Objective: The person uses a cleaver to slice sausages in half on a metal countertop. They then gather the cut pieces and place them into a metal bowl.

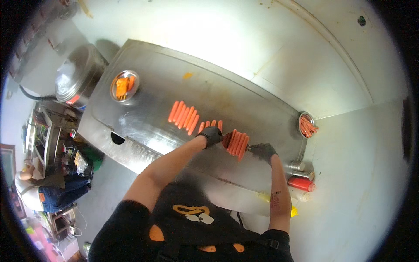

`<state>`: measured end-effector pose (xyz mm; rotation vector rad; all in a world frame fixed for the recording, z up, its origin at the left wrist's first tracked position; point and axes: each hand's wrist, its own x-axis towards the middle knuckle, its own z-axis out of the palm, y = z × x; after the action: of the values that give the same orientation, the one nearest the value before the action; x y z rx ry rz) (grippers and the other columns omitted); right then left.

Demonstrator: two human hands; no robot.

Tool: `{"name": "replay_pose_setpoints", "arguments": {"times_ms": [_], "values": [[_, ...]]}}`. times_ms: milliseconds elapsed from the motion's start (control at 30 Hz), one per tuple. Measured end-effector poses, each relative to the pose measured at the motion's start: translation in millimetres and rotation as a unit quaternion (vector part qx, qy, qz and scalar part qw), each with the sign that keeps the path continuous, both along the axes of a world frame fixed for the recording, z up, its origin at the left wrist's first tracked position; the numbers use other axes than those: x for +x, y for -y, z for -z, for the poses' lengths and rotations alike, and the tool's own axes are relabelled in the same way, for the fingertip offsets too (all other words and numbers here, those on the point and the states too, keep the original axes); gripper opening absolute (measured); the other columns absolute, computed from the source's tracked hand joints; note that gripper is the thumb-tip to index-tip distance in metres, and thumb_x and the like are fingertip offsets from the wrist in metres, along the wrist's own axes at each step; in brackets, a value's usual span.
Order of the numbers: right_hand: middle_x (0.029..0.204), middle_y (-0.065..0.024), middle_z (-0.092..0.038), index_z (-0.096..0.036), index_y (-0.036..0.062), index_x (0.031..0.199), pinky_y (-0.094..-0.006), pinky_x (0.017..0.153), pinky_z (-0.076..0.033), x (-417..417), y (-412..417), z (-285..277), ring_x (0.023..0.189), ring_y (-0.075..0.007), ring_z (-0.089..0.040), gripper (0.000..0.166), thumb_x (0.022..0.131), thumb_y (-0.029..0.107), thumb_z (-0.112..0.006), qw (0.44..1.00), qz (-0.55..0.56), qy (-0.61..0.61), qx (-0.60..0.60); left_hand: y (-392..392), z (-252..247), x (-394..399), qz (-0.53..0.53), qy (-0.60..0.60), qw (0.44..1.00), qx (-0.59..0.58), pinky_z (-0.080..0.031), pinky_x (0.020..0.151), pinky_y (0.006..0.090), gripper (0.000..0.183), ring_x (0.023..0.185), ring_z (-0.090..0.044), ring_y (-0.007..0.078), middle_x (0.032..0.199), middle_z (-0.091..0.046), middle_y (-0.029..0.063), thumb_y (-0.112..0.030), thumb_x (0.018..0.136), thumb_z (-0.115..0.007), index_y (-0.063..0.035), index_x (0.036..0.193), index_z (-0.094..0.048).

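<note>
Both my hands wear black gloves over a steel griddle (157, 82). My left hand (211, 136) is closed around what looks like the handle of a metal spatula, whose blade (226, 140) meets the left side of a row of sausages (238, 143). On the right side of that row, my right hand (264, 152) grips a second metal tool, mostly hidden by the hand and the sausages. A short group of sausages (213, 123) lies partly behind my left hand. Farther left, another row of sausages (184, 116) lies side by side on the griddle.
A round metal dish (135, 93) with orange food stands at the griddle's left. At the right edge are a metal bowl of sausages (307, 126), metal shakers (303, 175) and a red squeeze bottle (301, 184). A large lidded pot (80, 73) stands left; a person (49, 190) is beyond.
</note>
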<state>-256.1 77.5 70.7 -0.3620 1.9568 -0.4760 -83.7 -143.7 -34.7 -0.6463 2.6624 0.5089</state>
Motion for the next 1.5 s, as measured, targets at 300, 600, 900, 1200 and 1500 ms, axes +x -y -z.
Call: {"name": "replay_pose_setpoints", "arguments": {"times_ms": [300,600,900,1200,1500], "values": [[0.088,-0.0142,-0.070,-0.073,0.0106,0.096,-0.0400,0.076,-0.053,-3,96,10,0.084,-0.0296,-0.068,0.022,0.084,0.025,-0.060,0.889,-0.298,-0.317,0.144,34,-29,-5,-0.135,0.011,0.932,0.335,-0.048,0.060,0.0395,0.031,0.066,-0.061,0.0217,0.074,-0.062,0.0083,-0.038,0.088,-0.055,-0.0082,0.089,-0.063],[0.108,-0.0130,-0.067,-0.072,0.0127,0.098,-0.0389,0.083,-0.053,-33,96,-12,0.099,-0.0273,-0.066,0.020,0.080,0.015,-0.065,0.876,-0.253,-0.354,0.208,73,5,21,-0.088,-0.085,0.922,0.367,-0.046,0.045,0.0286,0.022,0.046,-0.061,0.0152,0.059,-0.065,0.0057,-0.024,0.082,-0.060,-0.0073,0.071,-0.068],[0.107,-0.0115,-0.067,-0.068,0.0109,0.102,-0.0392,0.083,-0.054,-42,119,-10,0.100,-0.0289,-0.065,0.023,0.082,0.005,-0.059,0.841,-0.293,-0.414,0.188,54,-7,25,-0.214,-0.017,0.876,0.432,-0.046,0.047,0.0278,0.018,0.053,-0.059,0.0130,0.063,-0.063,0.0034,-0.024,0.083,-0.062,-0.0062,0.081,-0.062],[0.104,-0.0127,-0.068,-0.055,0.0084,0.121,-0.0386,0.082,-0.053,-24,155,42,0.100,-0.0279,-0.064,0.036,0.086,0.009,-0.052,0.758,-0.422,-0.495,0.042,54,-48,32,-0.175,-0.015,0.919,0.354,-0.046,0.054,0.0293,0.025,0.057,-0.060,0.0127,0.065,-0.065,0.0040,-0.027,0.087,-0.058,-0.0065,0.077,-0.067],[0.106,-0.0137,-0.067,-0.065,0.0076,0.111,-0.0390,0.084,-0.052,-31,101,3,0.099,-0.0306,-0.065,0.029,0.084,0.014,-0.058,0.843,-0.318,-0.419,0.111,49,-80,88,-0.123,-0.006,0.953,0.275,-0.049,0.080,0.0364,0.034,0.090,-0.066,0.0273,0.095,-0.069,0.0147,-0.036,0.088,-0.061,-0.0060,0.102,-0.070]]}}
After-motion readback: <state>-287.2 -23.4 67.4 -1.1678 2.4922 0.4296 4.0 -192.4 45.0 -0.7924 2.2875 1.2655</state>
